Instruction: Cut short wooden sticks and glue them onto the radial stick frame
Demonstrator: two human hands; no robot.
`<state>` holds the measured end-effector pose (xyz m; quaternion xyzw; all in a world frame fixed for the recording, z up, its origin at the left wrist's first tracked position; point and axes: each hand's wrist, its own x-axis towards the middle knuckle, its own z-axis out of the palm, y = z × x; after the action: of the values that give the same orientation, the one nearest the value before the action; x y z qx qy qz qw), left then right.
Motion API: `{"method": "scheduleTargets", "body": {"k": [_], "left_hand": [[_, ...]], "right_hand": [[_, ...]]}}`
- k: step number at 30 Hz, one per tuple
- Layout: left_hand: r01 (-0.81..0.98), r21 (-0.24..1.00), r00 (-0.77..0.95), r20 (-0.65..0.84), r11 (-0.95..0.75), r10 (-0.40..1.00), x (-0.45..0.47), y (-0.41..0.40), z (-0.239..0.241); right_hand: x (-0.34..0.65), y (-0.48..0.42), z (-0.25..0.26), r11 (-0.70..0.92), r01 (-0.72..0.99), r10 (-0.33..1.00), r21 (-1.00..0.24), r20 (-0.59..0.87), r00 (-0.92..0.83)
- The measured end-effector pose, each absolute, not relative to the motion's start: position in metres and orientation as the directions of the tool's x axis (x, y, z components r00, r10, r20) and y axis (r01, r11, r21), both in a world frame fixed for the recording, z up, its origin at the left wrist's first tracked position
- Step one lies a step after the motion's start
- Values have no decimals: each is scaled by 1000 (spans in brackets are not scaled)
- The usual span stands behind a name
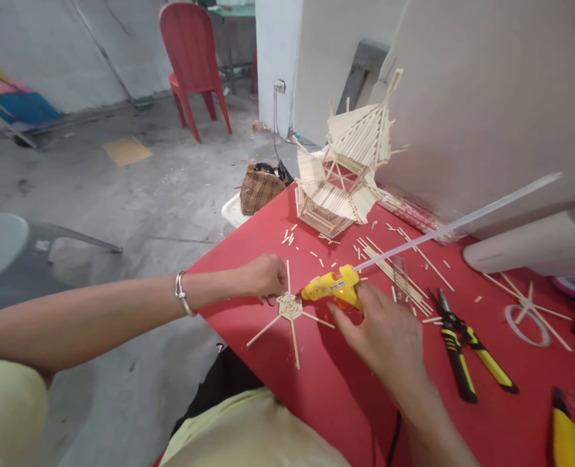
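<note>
A spoked frame of thin wooden sticks (295, 337), with web-like rings at its middle, lies flat on the red table (326, 383). My left hand (266, 275) is closed at the frame's upper left edge, its fingertips by the rings. What they pinch is hidden. Wrapped around a yellow glue gun (334, 287) is my right hand (384, 327). The nozzle is at the rings, close to my left fingers; whether it touches them I cannot tell. A long translucent glue stick (457, 222) juts from the gun's back.
Beyond my hands stands a pagoda-like stick model (340, 185). Cut sticks (398, 275) and small offcuts lie around. To the right are black-and-yellow pliers (457, 337), a tape ring (527, 326), another stick star (528, 303) and a white roll (530, 240). A red chair (190, 52) stands farther off.
</note>
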<state>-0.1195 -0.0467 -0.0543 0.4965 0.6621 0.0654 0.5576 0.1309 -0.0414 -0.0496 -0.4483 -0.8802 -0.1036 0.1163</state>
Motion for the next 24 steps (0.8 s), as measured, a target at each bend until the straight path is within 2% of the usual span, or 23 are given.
{"method": "scheduleTargets", "body": {"k": [12, 24], "left_hand": [[602, 661, 149, -645, 449, 749, -122, -49, -58], [593, 741, 208, -519, 315, 829, -125, -53, -73]], "right_hand": [[131, -45, -53, 576, 815, 777, 66, 265, -571], [131, -50, -53, 578, 814, 781, 47, 256, -569]]}}
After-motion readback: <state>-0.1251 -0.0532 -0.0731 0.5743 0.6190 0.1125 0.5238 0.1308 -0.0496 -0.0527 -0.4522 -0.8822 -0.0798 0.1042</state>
